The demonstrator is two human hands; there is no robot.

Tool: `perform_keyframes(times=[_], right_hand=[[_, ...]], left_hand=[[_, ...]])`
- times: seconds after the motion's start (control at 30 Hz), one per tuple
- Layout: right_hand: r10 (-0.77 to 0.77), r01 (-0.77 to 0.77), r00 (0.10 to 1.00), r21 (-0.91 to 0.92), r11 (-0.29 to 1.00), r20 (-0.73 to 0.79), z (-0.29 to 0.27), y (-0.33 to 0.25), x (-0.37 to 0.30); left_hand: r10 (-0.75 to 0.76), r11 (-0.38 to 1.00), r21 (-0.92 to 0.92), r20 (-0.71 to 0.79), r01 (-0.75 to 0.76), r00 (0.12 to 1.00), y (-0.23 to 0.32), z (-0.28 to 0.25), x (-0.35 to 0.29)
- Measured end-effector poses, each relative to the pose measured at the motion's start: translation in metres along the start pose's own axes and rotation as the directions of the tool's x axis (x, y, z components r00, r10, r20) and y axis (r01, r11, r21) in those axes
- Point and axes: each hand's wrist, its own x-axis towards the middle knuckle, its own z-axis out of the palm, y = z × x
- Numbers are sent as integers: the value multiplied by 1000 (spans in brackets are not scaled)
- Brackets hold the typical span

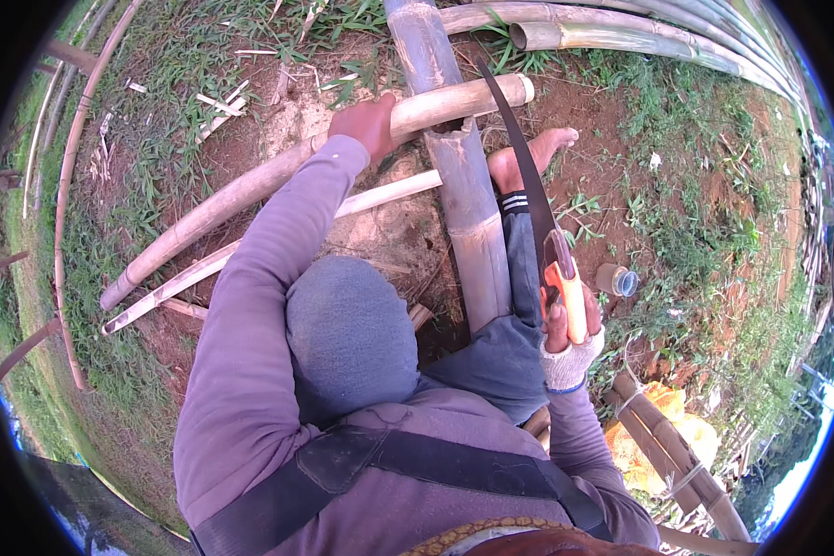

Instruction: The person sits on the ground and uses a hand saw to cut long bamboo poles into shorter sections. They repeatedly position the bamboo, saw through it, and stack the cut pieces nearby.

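Note:
My left hand [365, 128] is closed around a pale bamboo pole [241, 193], which lies slanting across a thick grey bamboo post [471, 190]. In the post, just below the pole, is a dark notch. My right hand [571, 339], in a white glove with bare fingertips, grips a handsaw [534, 176] by its orange handle. The saw's dark curved blade points away from me and crosses over the pole near its cut right end; whether it touches cannot be told. A split bamboo strip [380, 195] lies below the pole, its right end at the post.
My bare foot [528, 159] stands right of the post, near the blade. A small jar [617, 280] lies right of the saw handle. Long bamboo poles [612, 39] are stacked at the far right. Tied bamboo pieces [660, 431] and an orange bag [700, 437] are at the near right.

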Motion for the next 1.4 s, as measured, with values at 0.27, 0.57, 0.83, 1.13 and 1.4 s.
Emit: perform_keyframes(times=[0.27, 0.57, 0.83, 1.13, 1.4], right_hand=[[-312, 281, 945, -236, 930, -103, 65, 5, 125], [-239, 208, 968, -299, 931, -71, 15, 19, 18], [-374, 317, 921, -350, 882, -109, 65, 10, 115], [-239, 205, 968, -300, 932, -82, 40, 17, 67], [-329, 281, 929, -257, 925, -168, 80, 24, 137]], left_hand=[[4, 1000, 0, 90, -4, 996, 9, -15, 11], [29, 999, -27, 126, -26, 992, -13, -3, 19], [31, 999, -27, 214, -26, 976, 3, -21, 19], [194, 965, -227, 263, -134, 945, -29, 3, 50], [67, 998, -13, 2, -67, 998, 15, 3, 11]])
